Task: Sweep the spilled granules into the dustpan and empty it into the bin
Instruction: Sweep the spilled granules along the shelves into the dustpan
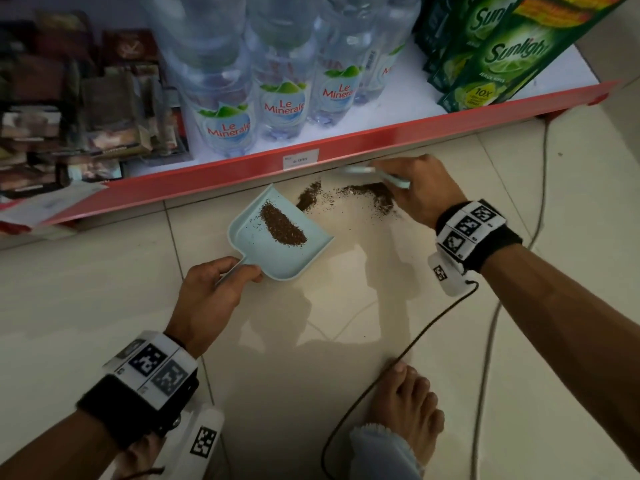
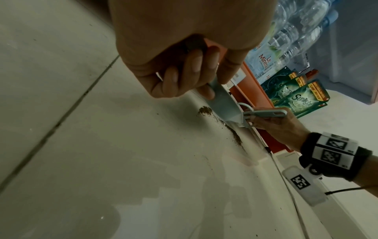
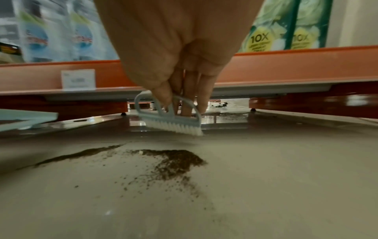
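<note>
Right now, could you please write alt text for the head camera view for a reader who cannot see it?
A left hand holds a pale blue dustpan on the floor, already carrying dark granules, while the right hand holds a small brush beyond the granules left on the tiles. Water bottles fill the red-edged shelf behind.

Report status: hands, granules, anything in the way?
Left hand grips dustpan handle; right hand holds brush. Some granules in pan, two piles left on floor. Cable nearby, clear of piles.

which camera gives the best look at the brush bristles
The right wrist view: the brush faces it, white bristles plain above the floor. The head view shows only its pale handle in the right hand; the left wrist view shows it edge-on.
</note>
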A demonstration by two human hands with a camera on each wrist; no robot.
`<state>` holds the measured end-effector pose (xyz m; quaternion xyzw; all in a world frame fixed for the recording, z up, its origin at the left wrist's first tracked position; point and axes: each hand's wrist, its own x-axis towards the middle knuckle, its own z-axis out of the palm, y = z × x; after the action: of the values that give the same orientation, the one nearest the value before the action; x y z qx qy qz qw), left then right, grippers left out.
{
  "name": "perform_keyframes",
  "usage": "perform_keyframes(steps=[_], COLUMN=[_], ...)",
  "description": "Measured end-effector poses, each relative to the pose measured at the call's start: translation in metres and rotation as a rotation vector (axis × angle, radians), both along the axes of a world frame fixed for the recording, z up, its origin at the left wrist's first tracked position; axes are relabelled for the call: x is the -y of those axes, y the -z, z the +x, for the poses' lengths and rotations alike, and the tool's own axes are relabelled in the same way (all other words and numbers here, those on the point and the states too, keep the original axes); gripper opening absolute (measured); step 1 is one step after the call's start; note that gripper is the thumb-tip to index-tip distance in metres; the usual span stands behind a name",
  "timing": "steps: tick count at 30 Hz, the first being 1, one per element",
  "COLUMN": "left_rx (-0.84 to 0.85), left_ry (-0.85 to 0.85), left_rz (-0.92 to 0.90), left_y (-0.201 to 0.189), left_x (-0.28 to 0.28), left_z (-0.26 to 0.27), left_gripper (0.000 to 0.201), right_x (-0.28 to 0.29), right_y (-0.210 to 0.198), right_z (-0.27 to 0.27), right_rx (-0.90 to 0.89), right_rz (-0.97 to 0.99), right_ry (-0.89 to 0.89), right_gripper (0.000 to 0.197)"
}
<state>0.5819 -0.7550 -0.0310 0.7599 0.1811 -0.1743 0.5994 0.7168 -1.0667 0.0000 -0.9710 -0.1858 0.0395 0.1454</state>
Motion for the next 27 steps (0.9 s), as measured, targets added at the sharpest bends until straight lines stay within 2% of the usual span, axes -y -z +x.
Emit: perform_keyframes(steps=[3,5,6,8,11,13,15,18,20,24,27], left_rx=[-0.002,0.003,0.007,0.015,0.019,0.015,0.012,0.012,0.013,0.012,0.016], left_ry=[0.006,0.016,0.018,0.024,0.028,0.012,-0.006,-0.023,-0.035,-0.047,-0.046], left_rz=[0.008,0.004,-0.001,-0.004,0.008,0.007,0.012,0.01,-0.004,-0.005,0.001], left_y=[0.001,0.0,0.0,0.0,0.001,0.001,0.0,0.001,0.002,0.002,0.004], left_x=[0.0,0.001,0.002,0.002,0.001,-0.002,-0.005,-0.009,-0.01,-0.01,-0.013], left_z=[-0.001,-0.001,-0.002,-0.003,-0.005,-0.006,-0.007,-0.008,-0.009,-0.01,-0.012], left_gripper=[0.027,0.027,0.027,0.026,0.023,0.023,0.023,0.023,0.023,0.023,0.022], right_x=[-0.003,-0.02,-0.03,-0.051,-0.075,-0.076,-0.064,-0.04,-0.038,-0.072,-0.086], right_y=[0.011,0.019,0.024,0.031,0.03,0.02,0.007,-0.011,-0.014,0.002,0.015], right_z=[0.01,0.015,0.017,0.019,0.017,0.013,0.01,0.01,0.009,0.005,0.001], right_rx=[0.086,0.049,0.02,-0.008,-0.099,-0.162,-0.19,-0.176,-0.112,-0.101,-0.144], right_rz=[-0.162,-0.175,-0.154,-0.112,-0.002,-0.017,-0.045,-0.013,0.029,0.074,0.041], right_ry=[0.234,0.36,0.361,0.257,-0.02,-0.204,-0.314,-0.337,-0.301,-0.241,-0.316], right_gripper=[0.033,0.034,0.033,0.036,0.046,0.039,0.031,0.029,0.035,0.055,0.051])
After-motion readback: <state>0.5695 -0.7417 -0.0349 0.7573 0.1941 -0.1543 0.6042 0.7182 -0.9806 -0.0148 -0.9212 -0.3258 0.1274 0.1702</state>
